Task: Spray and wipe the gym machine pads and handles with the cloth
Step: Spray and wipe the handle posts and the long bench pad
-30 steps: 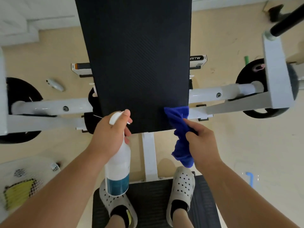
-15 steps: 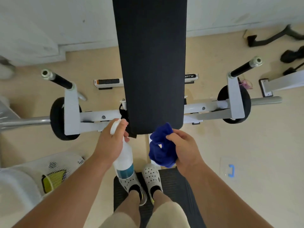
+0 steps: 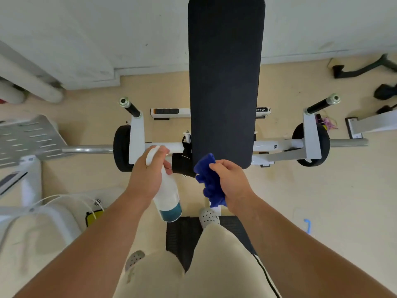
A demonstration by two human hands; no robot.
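Head view shows your left hand (image 3: 148, 177) wrapped around the bottle (image 3: 166, 196), a finger on its white top, which sits near the left edge of the pad (image 3: 225, 82). Your right hand (image 3: 233, 186) clutches the bunched cloth (image 3: 209, 181), whose upper fold touches the pad's near left corner. The risk from here: sprayed from this spot, the mist could miss the pad and land on the white frame (image 3: 163, 146) or the floor, because the nozzle sits off to the side. A bunched cloth may also smear instead of wiping clean. Both black handles (image 3: 132, 108) stand well apart from your hands.
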